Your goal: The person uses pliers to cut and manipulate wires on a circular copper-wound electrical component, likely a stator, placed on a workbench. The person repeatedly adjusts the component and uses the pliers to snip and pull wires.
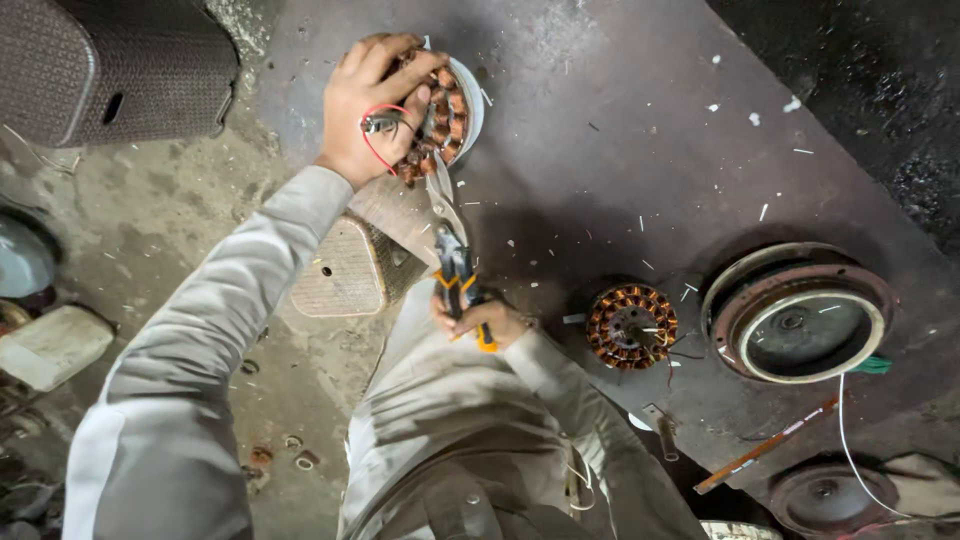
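My left hand (372,102) grips a round motor stator with copper windings (447,122), pressing it on edge against the dark work surface (600,150). Red and dark wires (378,128) loop under my fingers. My right hand (484,320) is closed around the orange-and-black handles of pliers (456,272). The long jaws point up, and their tip touches the lower edge of the stator. Both my sleeves are light grey.
A second copper-wound stator (631,326) lies right of my right hand, beside a round metal motor housing (797,316). A wooden stick (766,446), a white wire (851,440) and another disc (822,495) lie lower right. Woven stools (120,60) (338,268) and a white container (52,346) are on the left.
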